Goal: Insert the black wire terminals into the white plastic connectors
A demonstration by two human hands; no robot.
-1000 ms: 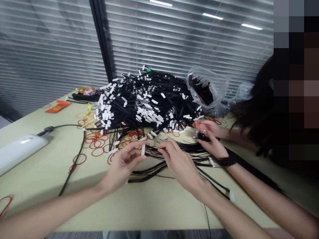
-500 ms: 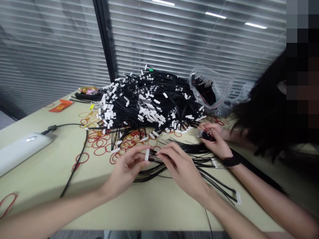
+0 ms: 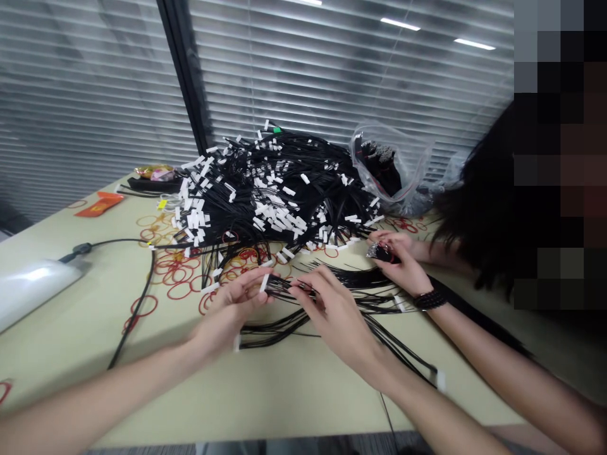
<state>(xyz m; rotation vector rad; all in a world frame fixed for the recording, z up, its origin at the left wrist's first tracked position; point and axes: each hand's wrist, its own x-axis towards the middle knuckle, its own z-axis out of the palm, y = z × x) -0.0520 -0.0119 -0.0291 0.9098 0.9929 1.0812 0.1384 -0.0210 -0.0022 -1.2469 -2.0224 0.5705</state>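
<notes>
My left hand (image 3: 239, 300) pinches a white connector (image 3: 264, 283) at one end of a black wire harness. Thin black wires (image 3: 281, 285) run from that connector into the fingers of my right hand (image 3: 329, 303), which are closed round them a short way off. Under and beside my hands lie further black wire harnesses (image 3: 275, 333), some ending in white connectors (image 3: 441, 380). Just to the right, a co-worker's hand (image 3: 403, 268) grips a bundle of black wires with silvery tips (image 3: 374, 250).
A big heap of black wire harnesses (image 3: 327, 164) stands at the back, beside an open clear plastic bag (image 3: 417, 151). Red and yellow rubber bands (image 3: 183, 268) lie scattered left of my hands. A white device (image 3: 38, 287) with a black cable (image 3: 148, 284) sits at the left, near an orange packet (image 3: 99, 204).
The view has shifted slightly, moving everything a little left. My right hand has slid a bit away from the white connector, so more of the wires shows between my hands.
</notes>
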